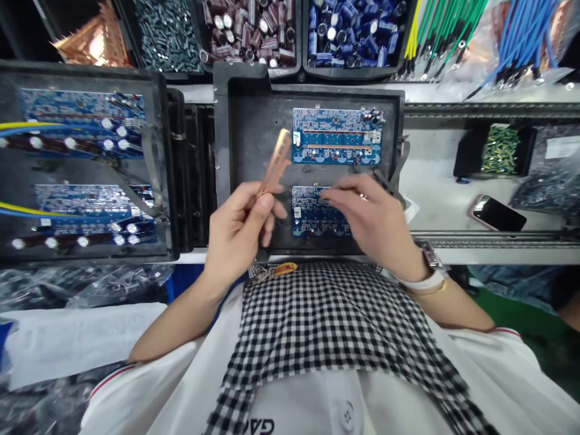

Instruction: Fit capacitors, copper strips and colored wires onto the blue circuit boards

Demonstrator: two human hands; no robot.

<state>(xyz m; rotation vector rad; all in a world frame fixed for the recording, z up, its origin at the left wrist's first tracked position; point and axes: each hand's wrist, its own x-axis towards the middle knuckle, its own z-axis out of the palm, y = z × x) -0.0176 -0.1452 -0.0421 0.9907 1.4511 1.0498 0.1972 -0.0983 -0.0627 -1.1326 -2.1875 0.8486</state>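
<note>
My left hand (242, 226) is closed on a bundle of thin copper strips (277, 160) that stick up and away from it. My right hand (369, 220) reaches over the near blue circuit board (308, 211), fingers pinched low on its top edge; what they pinch is blurred. A second blue circuit board (338, 136) with two copper bars across it lies farther back. Both boards sit in a dark grey tray (254, 133) in front of me.
Another dark tray (156, 169) at the left holds two populated boards with yellow wires. Bins of capacitors (353, 30) and screws (167, 36) line the back, with green and blue cables (521, 36) at right. A phone (496, 212) lies on the conveyor.
</note>
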